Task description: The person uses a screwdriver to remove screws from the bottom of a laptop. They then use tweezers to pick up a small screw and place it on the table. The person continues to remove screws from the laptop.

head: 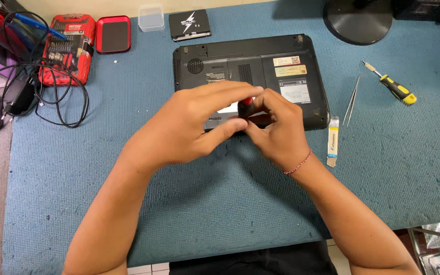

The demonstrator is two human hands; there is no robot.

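A black laptop (276, 76) lies upside down on a blue mat (189, 203), its labelled underside facing up. Both my hands meet over its near edge. My left hand (194, 127) and my right hand (276, 130) together pinch a small screwdriver with a red and black handle (246, 103), held upright against the laptop's base. Its tip is hidden behind my fingers. A thin red string circles my right wrist.
A red screwdriver-bit case (67, 48) with its lid lies open at the back left, beside tangled black cables (42, 91). A clear small box (151, 18) and a black drive (190, 24) sit behind the laptop. Tweezers (351, 100), a yellow-handled screwdriver (395, 89) and a flat pry tool (333, 141) lie to the right.
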